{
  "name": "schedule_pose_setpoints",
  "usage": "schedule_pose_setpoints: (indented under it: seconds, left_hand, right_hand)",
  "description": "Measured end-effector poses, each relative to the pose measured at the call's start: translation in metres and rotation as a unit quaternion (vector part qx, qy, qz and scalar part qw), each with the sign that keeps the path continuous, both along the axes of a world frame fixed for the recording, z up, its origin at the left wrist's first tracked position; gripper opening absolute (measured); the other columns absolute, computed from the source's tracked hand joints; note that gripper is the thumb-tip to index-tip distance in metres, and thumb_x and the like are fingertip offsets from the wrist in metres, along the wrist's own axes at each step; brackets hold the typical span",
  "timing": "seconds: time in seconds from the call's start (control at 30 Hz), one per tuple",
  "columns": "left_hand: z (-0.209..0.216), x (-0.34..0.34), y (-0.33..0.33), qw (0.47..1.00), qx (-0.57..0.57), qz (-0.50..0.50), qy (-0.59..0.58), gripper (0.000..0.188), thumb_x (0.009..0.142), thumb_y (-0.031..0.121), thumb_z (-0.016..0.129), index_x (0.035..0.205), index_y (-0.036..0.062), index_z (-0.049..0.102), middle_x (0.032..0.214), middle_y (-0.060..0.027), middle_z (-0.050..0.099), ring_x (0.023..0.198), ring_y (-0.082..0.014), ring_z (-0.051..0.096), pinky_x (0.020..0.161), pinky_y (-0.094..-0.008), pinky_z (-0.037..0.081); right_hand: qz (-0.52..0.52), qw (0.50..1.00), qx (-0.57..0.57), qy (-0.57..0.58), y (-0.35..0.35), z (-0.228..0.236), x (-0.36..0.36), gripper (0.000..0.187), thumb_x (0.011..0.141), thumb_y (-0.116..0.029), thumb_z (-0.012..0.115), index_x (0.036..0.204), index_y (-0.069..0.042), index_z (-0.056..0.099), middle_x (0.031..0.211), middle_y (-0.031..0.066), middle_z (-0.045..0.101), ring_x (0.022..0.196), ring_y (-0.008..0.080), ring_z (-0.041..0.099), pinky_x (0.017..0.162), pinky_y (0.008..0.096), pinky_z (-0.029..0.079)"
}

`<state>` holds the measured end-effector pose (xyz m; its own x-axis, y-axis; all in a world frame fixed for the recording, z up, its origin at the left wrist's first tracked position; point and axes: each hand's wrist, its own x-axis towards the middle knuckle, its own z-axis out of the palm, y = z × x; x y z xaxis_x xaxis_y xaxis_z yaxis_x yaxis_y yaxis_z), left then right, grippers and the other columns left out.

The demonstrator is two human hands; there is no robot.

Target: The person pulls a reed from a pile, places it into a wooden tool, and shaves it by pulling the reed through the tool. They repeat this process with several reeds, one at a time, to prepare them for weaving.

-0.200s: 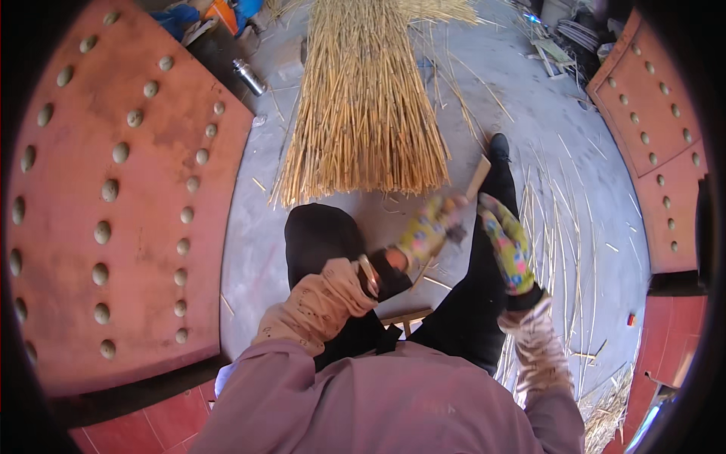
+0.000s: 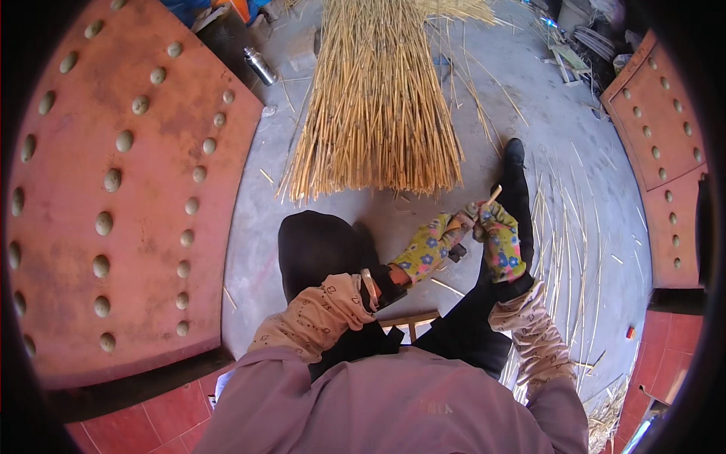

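Observation:
My left hand [image 2: 432, 246], in a yellow floral glove, is closed at its fingertips on a short pale reed stalk [image 2: 495, 194]. The stalk's end sticks up past the fingers toward the far right. Under these fingers is a small dark object [image 2: 457, 252] whose kind I cannot make out. My right hand [image 2: 501, 240], in a matching glove, meets the left one with its fingers curled against the same stalk. Just beyond both hands lies a big bundle of reed stalks [image 2: 378, 129], cut ends toward me.
Loose reed stalks [image 2: 563, 250] are strewn on the grey floor [image 2: 261, 227] to my right. Orange studded panels [image 2: 151, 197] flank both sides. A metal flask [image 2: 260, 66] lies at the far left. My legs [image 2: 321, 242] are spread around the work area.
My right hand has moved in to the left and met the left hand at the stalk; its fingers have curled. Less of the stalk shows above the hands. The view has shifted slightly.

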<state>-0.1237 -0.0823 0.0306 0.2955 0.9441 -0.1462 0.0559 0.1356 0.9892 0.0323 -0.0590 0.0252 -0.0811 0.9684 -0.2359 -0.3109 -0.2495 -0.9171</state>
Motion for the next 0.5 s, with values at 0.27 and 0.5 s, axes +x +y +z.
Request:
schedule_pose_setpoints:
  seconds: [0.27,0.5]
  left_hand:
    - [-0.046,-0.032,0.007,0.993,0.073,0.036,0.091,0.02,0.083,0.019,0.049,0.095,0.0034,0.046,0.072,-0.0087,0.056,0.061,-0.0199,0.058,0.053,-0.0334,0.044]
    - [-0.044,-0.065,-0.048,0.957,-0.144,0.013,-0.25,0.024,0.084,0.025,0.049,0.099,0.0069,0.048,0.075,-0.0035,0.052,0.066,-0.0111,0.051,0.057,-0.0226,0.04]
  right_hand:
    - [-0.096,0.988,0.118,-0.011,0.06,-0.002,-0.016,0.017,0.086,-0.015,0.042,0.084,-0.006,0.056,0.07,0.0007,0.055,0.053,0.0091,0.047,0.049,0.0198,0.037]
    - [-0.296,0.937,-0.017,-0.186,0.2,-0.034,0.137,0.016,0.076,-0.013,0.051,0.089,-0.006,0.059,0.075,0.0062,0.056,0.071,0.0191,0.056,0.06,0.0262,0.044]
